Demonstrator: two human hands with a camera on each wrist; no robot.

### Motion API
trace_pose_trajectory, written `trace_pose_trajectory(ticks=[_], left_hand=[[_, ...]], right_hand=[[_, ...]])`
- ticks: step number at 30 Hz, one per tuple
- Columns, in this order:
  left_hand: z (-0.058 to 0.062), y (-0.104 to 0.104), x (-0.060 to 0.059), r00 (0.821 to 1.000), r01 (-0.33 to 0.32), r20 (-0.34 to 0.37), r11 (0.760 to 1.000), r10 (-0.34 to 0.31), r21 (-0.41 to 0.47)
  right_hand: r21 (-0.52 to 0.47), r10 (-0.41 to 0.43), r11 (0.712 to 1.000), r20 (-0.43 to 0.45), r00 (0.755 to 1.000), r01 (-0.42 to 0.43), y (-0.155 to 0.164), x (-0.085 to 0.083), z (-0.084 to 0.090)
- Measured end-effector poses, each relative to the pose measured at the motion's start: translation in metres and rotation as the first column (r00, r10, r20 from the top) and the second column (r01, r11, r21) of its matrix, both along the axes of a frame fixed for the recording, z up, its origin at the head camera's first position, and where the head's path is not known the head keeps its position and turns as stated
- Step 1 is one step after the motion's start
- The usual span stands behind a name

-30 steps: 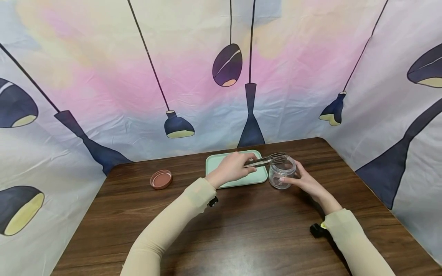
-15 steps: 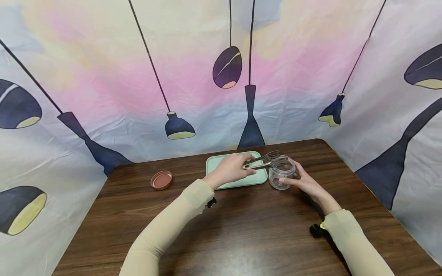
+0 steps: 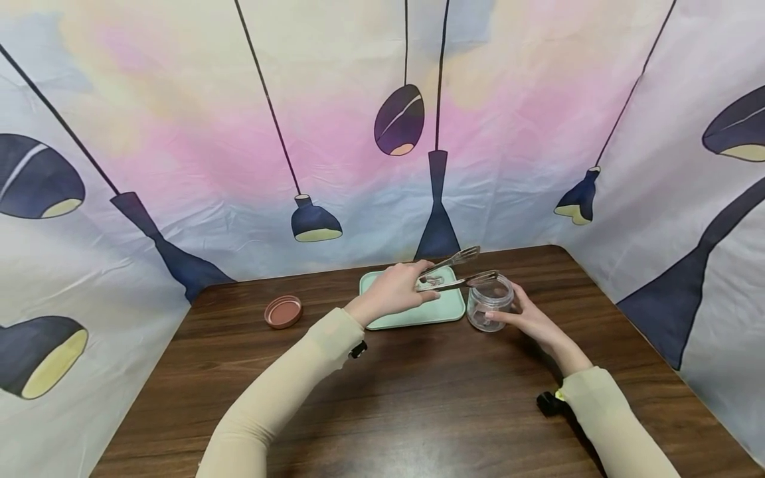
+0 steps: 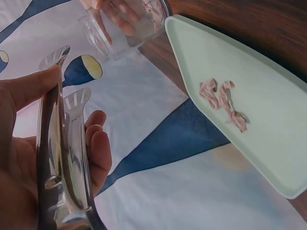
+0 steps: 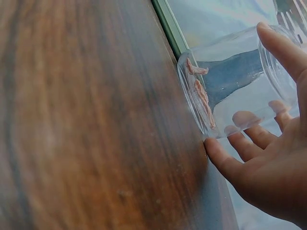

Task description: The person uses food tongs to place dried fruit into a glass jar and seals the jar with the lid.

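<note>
My left hand grips a pair of metal tongs by the handles, above the tray. The two arms of the tongs stand apart with nothing between them; the lower tip is near the jar's mouth. My right hand holds a clear jar, thumb on the near side and fingers round the far side. In the right wrist view, a few pinkish shrivelled strips lie at the jar's bottom. More such strips lie on the pale green tray in the left wrist view.
The jar stands on the dark wooden table, close against the tray's right end. A reddish-brown round lid lies to the left. A printed cloth hangs behind the table.
The arms of the tongs have spread apart, and the upper tip has risen up and left from the jar's mouth. The left hand has shifted slightly left. The right hand stays on the jar.
</note>
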State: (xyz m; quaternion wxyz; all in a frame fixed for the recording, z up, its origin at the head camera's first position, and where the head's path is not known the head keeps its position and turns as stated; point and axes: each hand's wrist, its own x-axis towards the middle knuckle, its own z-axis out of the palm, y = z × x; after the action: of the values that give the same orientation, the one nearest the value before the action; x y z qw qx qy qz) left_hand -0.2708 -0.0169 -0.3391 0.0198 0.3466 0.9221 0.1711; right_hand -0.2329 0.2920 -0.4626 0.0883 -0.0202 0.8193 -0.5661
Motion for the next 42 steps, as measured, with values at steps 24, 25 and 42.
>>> trace_pose_trajectory(ticks=[24, 25, 42], left_hand=[[0.026, -0.087, -0.008, 0.979, -0.185, -0.083, 0.983, 0.184, 0.002], [0.027, -0.091, -0.007, 0.977, -0.195, -0.087, 0.981, 0.195, 0.005], [0.007, -0.105, -0.008, 0.979, -0.175, -0.113, 0.983, 0.169, -0.049]], right_hand=[[0.006, 0.000, 1.000, -0.025, 1.000, 0.000, -0.002, 0.003, 0.001], [0.008, 0.000, 1.000, -0.024, 1.000, 0.000, -0.002, 0.003, 0.001], [0.004, 0.001, 1.000, -0.017, 1.000, -0.001, 0.000, 0.003, 0.000]])
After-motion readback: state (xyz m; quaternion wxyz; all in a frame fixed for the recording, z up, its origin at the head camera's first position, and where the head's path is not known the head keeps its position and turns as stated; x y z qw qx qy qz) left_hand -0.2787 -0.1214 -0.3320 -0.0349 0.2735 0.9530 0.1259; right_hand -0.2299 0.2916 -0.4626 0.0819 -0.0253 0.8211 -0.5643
